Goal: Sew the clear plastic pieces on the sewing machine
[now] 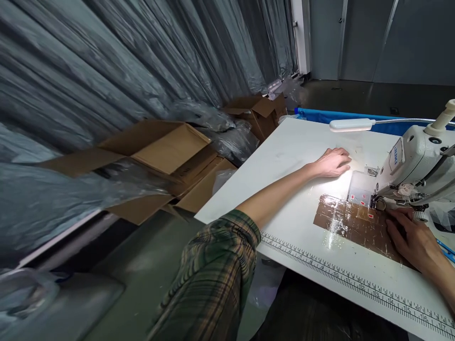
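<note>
Your left hand (334,162) rests loosely half-open and empty on the white tabletop (277,175). Your right hand (410,234), fingers slightly bent, touches the glossy brown sheet (343,223), which lies leftward from it and nearer you than your left hand; whether it grips the edge, I cannot tell. The JUKI sewing machine (419,158) stands just beyond your right fingers.

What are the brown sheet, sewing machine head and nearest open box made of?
Brown sheet: glossy, probably plastic film or tape; sharp glare and crinkled highlights, exact type unclear.
Sewing machine head: likely painted metal, pale finish; smooth rounded casing.
Nearest open box: matte cardboard, by its brown folded flaps.
</note>
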`<state>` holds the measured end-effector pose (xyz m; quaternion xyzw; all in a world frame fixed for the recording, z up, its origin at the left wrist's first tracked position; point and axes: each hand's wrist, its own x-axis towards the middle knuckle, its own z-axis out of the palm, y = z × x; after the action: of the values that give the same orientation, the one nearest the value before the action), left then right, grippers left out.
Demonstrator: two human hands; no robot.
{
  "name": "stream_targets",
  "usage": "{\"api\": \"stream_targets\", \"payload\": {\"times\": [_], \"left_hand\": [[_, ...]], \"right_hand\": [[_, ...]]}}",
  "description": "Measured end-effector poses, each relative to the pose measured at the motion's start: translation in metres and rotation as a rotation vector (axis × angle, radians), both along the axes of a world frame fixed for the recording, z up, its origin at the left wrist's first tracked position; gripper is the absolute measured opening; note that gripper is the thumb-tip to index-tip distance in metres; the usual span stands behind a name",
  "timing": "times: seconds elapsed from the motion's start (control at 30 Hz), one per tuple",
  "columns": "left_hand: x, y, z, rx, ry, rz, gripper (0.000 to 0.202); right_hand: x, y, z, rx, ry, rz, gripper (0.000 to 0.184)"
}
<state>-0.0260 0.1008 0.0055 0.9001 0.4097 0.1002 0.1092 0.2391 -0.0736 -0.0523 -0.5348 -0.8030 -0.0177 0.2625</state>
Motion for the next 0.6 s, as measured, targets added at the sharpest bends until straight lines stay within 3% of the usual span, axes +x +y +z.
{"api": "stream_targets", "payload": {"times": [0.1, 0.2, 0.4, 0.6], "left_hand": [[-0.011, 0.000, 0.001, -0.033, -0.105, 0.208, 0.031], [-0.019, -0.004, 0.002, -0.049, -0.129, 0.320, 0.031], [-0.014, -0.014, 0.003, -0.128, -0.281, 0.351, 0.012], [0.005, -0.010, 0.008, -0.357, -0.489, 0.405, 0.009]], "right_hand": [[-0.001, -0.001, -0.001, 0.034, 0.004, -0.018, 0.038], [-0.001, -0.002, -0.003, 0.036, -0.024, -0.049, 0.040], [0.001, -0.002, -0.011, 0.041, -0.027, -0.064, 0.041], [-0.001, -0.001, -0.011, 0.020, -0.022, -0.073, 0.042]]}}
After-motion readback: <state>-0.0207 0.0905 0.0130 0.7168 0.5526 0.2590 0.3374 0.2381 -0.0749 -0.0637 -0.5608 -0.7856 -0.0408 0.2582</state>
